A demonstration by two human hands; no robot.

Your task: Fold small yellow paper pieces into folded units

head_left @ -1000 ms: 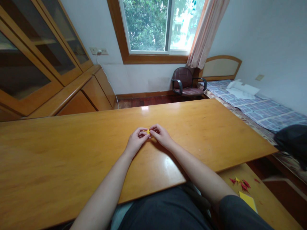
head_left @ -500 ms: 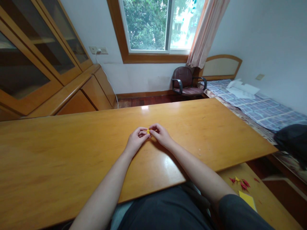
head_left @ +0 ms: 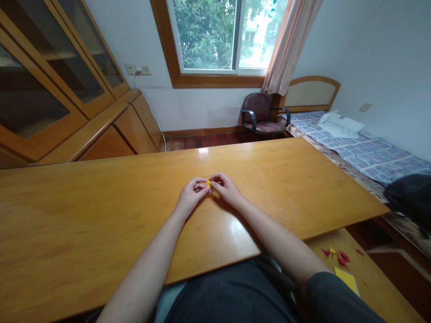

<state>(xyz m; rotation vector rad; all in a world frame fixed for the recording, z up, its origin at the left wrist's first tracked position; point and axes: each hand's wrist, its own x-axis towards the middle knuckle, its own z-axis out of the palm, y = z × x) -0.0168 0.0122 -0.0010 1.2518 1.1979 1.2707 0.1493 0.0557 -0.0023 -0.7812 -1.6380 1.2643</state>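
Note:
A tiny piece of folded yellow paper [head_left: 209, 183] sits between my two hands over the middle of the wooden table [head_left: 101, 197]. My left hand [head_left: 191, 196] pinches it from the left with curled fingers. My right hand [head_left: 228, 190] pinches it from the right, fingers closed too. Most of the paper is hidden by my fingertips. Both forearms rest on the table.
A lower wooden bench [head_left: 370, 278] at the right carries several small red and yellow folded papers [head_left: 336, 258] and a yellow paper stack [head_left: 346, 279]. Behind are wooden cabinets [head_left: 67, 103], an armchair [head_left: 262, 116], a bed [head_left: 363, 148] and a dark bag [head_left: 409, 195].
Hardly anything has moved. Both hands stay pinched on the yellow paper, with only slight finger shifts.

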